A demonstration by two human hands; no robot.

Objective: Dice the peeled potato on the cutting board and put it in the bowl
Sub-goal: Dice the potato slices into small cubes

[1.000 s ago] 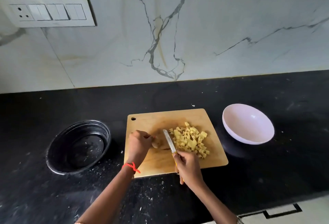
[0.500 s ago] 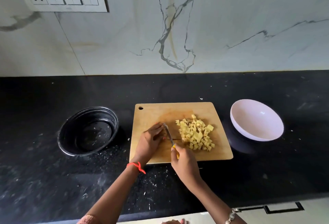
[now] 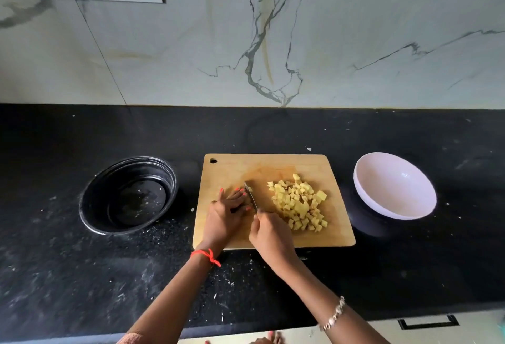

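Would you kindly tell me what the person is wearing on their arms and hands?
The left hand has orange-pink nail polish, and a red thread is tied round its wrist. The wrist of the right hand carries a silver beaded bracelet. Both forearms are bare; a pinkish sleeve edge shows at the left elbow.

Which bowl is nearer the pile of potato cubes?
The white bowl, right of the cutting board: the potato cubes are heaped on that side. The black bowl sits past the board's left edge.

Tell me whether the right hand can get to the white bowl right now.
Probably yes: the white bowl sits right of the cutting board, nothing between, though the right hand grips the knife.
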